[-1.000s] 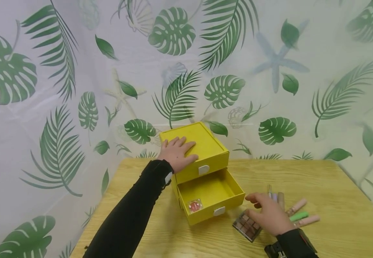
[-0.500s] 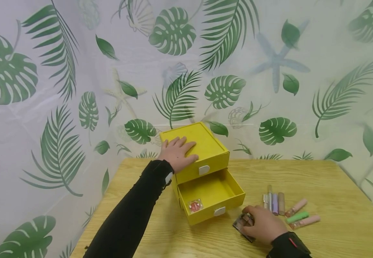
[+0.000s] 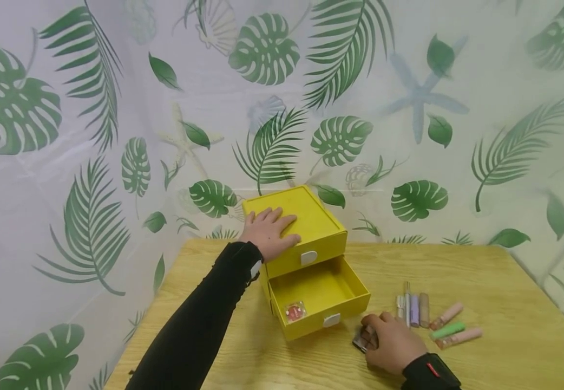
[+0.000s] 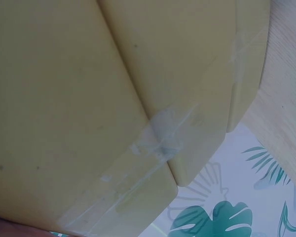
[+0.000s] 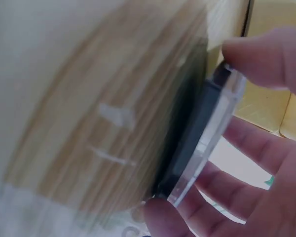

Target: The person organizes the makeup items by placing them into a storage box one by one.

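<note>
My left hand (image 3: 269, 234) lies with spread fingers on top of a yellow two-drawer box (image 3: 306, 216). The box's taped side (image 4: 113, 123) fills most of the left wrist view. Its lower drawer (image 3: 345, 287) is pulled out, with a small clear-cased red compact (image 3: 295, 311) in the front left corner. In front of the drawer, my right hand (image 3: 395, 344) grips an eyeshadow palette (image 3: 364, 340) low over the table. The right wrist view has the palette's dark base and clear lid (image 5: 202, 143) edge-on, pinched between the thumb and fingers.
Right of the right hand, several makeup tubes lie on the wooden table (image 3: 506, 292): a purple tube (image 3: 414, 310), a brown tube (image 3: 424, 310), a green tube (image 3: 447, 330) and pink tubes (image 3: 459, 338) among them. A leaf-print curtain (image 3: 408, 162) hangs behind the table.
My right hand has come down onto the eyeshadow palette and now grips it, its front edge tilting off its former flat position. The left hand stays on the box.
</note>
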### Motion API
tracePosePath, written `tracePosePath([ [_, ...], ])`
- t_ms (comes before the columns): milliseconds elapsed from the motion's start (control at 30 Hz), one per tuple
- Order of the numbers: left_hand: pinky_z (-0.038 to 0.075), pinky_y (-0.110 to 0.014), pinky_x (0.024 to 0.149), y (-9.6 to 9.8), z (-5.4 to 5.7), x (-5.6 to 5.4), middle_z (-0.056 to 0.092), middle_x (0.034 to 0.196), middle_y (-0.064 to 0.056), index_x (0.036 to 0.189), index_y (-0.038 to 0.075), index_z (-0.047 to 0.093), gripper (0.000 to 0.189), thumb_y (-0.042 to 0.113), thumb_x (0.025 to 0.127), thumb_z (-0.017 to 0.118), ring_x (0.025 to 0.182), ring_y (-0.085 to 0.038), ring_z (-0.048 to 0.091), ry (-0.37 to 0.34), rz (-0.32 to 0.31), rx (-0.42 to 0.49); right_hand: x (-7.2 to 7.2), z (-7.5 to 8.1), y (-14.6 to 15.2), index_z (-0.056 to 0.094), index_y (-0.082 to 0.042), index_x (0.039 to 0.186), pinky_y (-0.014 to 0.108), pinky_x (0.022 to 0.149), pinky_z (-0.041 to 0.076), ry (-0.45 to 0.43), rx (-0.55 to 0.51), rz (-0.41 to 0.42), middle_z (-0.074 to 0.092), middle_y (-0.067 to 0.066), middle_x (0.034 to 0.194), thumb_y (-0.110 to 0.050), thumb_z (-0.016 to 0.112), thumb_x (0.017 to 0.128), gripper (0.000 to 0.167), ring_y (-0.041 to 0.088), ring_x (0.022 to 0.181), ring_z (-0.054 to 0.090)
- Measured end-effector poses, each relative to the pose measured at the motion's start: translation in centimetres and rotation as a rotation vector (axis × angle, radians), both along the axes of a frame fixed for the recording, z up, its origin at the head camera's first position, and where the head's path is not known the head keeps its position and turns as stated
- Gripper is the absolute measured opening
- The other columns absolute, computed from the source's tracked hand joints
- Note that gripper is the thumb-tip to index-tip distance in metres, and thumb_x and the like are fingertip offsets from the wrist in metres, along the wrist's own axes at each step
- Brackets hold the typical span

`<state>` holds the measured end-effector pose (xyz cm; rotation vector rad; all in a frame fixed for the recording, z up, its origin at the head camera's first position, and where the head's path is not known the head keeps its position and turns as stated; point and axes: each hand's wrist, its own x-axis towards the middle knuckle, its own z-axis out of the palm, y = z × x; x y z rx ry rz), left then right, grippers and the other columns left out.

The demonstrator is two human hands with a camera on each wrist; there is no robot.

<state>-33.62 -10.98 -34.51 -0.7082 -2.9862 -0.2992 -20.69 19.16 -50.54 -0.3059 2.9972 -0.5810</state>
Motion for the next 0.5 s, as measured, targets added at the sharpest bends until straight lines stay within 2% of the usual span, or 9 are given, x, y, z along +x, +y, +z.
tracePosePath([
  [133, 0.009, -0.059, 0.121, -0.1, 0.1, 0.0, 0.028, 0.165, -0.007, 0.158, 0.028, 0.040, 0.065, 0.060, 0.101, 0.041, 0.152, -0.031, 0.021, -0.004, 0.000, -0.008, -0.3, 0.1, 0.1, 0.066, -0.017, 0.126, 0.041, 0.068, 0.049, -0.054, -0.043, -0.017, 0.060, 0.003, 0.103, -0.025, 0.077, 0.075, 0.053, 0.020, 0.084, 0.055],
  [267, 0.010, -0.059, 0.121, -0.1, 0.1, 0.1, 0.027, 0.165, -0.007, 0.158, 0.027, 0.039, 0.065, 0.060, 0.101, 0.040, 0.152, -0.031, 0.021, -0.006, -0.002, -0.015, -0.5, 0.5, 0.7, 0.062, -0.014, 0.133, 0.040, 0.069, 0.049, -0.134, -0.144, -0.044, 0.063, 0.005, 0.106, -0.030, 0.076, 0.083, 0.055, 0.018, 0.083, 0.057],
  [367, 0.010, -0.059, 0.121, -0.2, 0.1, 0.1, 0.028, 0.165, -0.007, 0.158, 0.028, 0.040, 0.065, 0.060, 0.101, 0.040, 0.151, -0.031, 0.022, 0.001, 0.000, -0.014, -0.5, 0.8, 1.3, 0.057, -0.010, 0.139, 0.042, 0.073, 0.052, -0.148, -0.205, -0.062, 0.065, 0.009, 0.116, -0.035, 0.076, 0.087, 0.061, 0.021, 0.092, 0.063],
  [433, 0.011, -0.059, 0.121, -0.2, 0.0, 0.1, 0.029, 0.165, -0.007, 0.157, 0.028, 0.040, 0.065, 0.060, 0.101, 0.040, 0.151, -0.031, 0.023, 0.007, -0.001, -0.012, -0.6, 0.9, 1.7, 0.054, -0.009, 0.142, 0.044, 0.075, 0.053, -0.126, -0.213, -0.074, 0.063, 0.014, 0.127, -0.039, 0.075, 0.089, 0.065, 0.025, 0.099, 0.064],
  [500, 0.011, -0.059, 0.121, -0.2, 0.0, 0.0, 0.029, 0.165, -0.008, 0.157, 0.027, 0.041, 0.065, 0.060, 0.101, 0.041, 0.151, -0.032, 0.023, 0.010, -0.004, -0.008, -0.6, 1.2, 2.2, 0.051, -0.008, 0.145, 0.048, 0.079, 0.054, -0.100, -0.211, -0.083, 0.059, 0.018, 0.135, -0.041, 0.073, 0.091, 0.068, 0.034, 0.110, 0.063],
])
